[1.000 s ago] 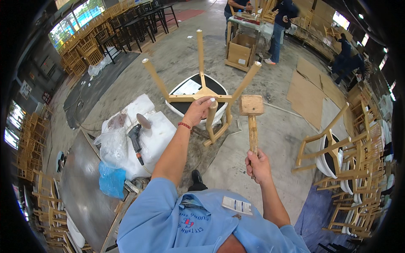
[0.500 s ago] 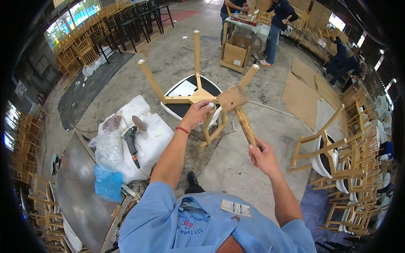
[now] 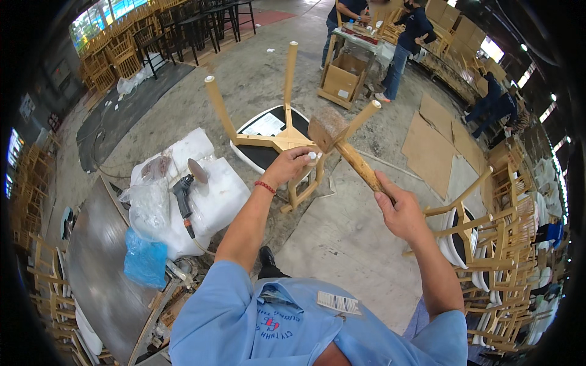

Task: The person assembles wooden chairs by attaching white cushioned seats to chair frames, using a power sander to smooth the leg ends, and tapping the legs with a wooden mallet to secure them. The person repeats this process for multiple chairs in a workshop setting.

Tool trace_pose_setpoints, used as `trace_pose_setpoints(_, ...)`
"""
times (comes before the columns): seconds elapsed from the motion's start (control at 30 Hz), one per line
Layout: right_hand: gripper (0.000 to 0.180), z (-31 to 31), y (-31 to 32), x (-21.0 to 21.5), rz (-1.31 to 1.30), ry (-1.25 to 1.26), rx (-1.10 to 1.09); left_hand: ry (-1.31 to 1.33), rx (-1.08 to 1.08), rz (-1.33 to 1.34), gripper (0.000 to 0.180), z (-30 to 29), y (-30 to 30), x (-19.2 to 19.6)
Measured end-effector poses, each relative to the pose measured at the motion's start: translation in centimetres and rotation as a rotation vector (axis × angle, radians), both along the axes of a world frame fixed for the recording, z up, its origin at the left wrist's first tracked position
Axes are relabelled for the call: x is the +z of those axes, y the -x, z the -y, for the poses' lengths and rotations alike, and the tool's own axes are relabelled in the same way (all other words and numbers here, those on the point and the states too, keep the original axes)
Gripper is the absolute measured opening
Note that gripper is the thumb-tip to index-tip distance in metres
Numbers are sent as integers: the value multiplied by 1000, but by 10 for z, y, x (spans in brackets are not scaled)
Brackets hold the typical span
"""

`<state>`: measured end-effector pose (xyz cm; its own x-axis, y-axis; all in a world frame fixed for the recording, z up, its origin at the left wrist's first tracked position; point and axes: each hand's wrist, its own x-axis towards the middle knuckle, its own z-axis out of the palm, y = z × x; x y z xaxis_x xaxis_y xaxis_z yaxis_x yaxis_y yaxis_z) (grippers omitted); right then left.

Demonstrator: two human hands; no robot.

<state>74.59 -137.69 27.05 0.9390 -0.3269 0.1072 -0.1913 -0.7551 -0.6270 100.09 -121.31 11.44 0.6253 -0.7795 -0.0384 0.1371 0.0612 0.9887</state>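
An upside-down wooden chair (image 3: 282, 144) with a white-rimmed seat and black underside stands before me, legs pointing up. My left hand (image 3: 290, 166), with a red bead bracelet at the wrist, is closed at the end of the nearest leg, by a small white round cap (image 3: 312, 155). My right hand (image 3: 398, 208) grips the handle of a wooden mallet (image 3: 357, 165). Its worn block head (image 3: 328, 127) is raised beside the capped leg end, apart from it, and hides part of the chair behind.
On the left, an angle grinder (image 3: 183, 198) lies on white foam (image 3: 223, 195) beside a blue plastic bag (image 3: 145, 259) and a metal-topped table (image 3: 107, 262). Stacked chairs (image 3: 506, 244) line the right. Cardboard (image 3: 430, 143) lies on the floor; people work at a far bench (image 3: 360, 38).
The mallet has lifted and its head has tilted, moving up and slightly left. My right hand has moved right and up. My left hand stays at the leg end. The view has shifted slightly.
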Motion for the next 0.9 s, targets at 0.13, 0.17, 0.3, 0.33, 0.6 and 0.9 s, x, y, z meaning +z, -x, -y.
trace_pose_setpoints(0.13, 42, 11, 3, -26, -57, 102, 39, 38, -28, -50, 38, 1, 0, -4)
trace_pose_setpoints(0.17, 42, 14, 4, -26, 31, 69, 78, 70, -41, -75, 42, 0, 2, -7)
trace_pose_setpoints(0.3, 46, 12, 0, 16, 437, -262, -60, -67, 125, 458, 60, 8, 8, -9)
trace_pose_setpoints(0.33, 45, 1, -3, 39, 607, -473, -185, -227, 151, 463, 60, 12, 18, -1)
trace_pose_setpoints(0.6, 42, 45, 19, -85, 299, 189, 33, -439, 264, 600, 45, 34, 33, -5)
trace_pose_setpoints(0.9, 31, 48, 73, -76, 87, -383, -230, -368, 558, 545, 53, -3, 41, -19)
